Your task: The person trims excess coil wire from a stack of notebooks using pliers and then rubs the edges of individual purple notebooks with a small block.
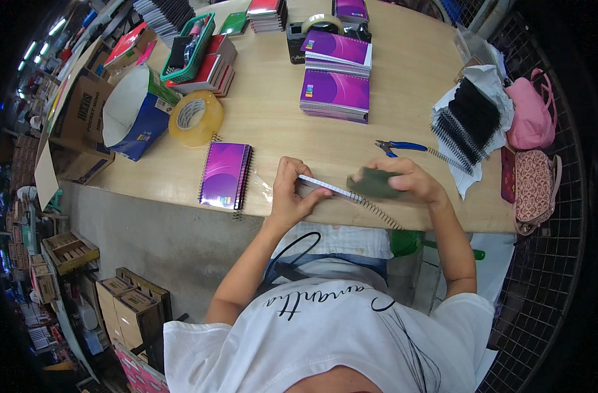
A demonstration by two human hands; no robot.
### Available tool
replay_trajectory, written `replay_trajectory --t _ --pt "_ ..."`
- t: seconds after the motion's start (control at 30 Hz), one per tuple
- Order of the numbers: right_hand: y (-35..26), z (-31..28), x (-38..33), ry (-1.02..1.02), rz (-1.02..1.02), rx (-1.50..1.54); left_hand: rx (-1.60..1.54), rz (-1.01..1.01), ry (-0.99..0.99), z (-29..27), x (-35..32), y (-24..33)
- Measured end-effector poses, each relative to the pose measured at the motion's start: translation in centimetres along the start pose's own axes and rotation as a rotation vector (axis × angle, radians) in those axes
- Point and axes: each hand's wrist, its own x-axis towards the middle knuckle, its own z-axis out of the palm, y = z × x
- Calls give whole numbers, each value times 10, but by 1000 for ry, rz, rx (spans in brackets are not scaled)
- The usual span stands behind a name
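My left hand (289,196) is closed on a small notebook (326,186), held edge-on above the table's front edge. A wire coil (382,213) runs along its spine and sticks out past its right end. In my right hand (413,182) is a dark green pad (379,184), gripped between thumb and fingers just over the coil. What kind of pad it is, I cannot tell. Left of my hands lies a purple spiral notebook (224,175) with coil ends jutting out. Blue-handled cutting pliers (403,145) rest just beyond my right hand.
Stacked purple notebooks (335,92) stand mid-table, with a tape dispenser (321,27) behind. At left are a tape roll (196,119), a blue carton (142,124) and a green basket (194,51). Black coils (472,118) on white paper and pouches (533,112) lie at right, beside wire mesh (564,196).
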Motion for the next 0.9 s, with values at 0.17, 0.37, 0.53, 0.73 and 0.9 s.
replay_trajectory --t 0.17,0.37,0.53,0.73,0.9 --pt "6 -12 -6 138 40 -383 -29 14 -32 13 6 1" --pt "-5 7 -1 112 12 -107 -49 23 -47 15 9 -2" --pt "-3 7 13 271 54 -659 -86 -16 -67 18 7 -4" --pt "-10 16 23 151 60 -600 -123 -15 -61 21 3 -11" --pt "-4 12 31 251 -24 -635 -287 -74 -63 16 1 -11"
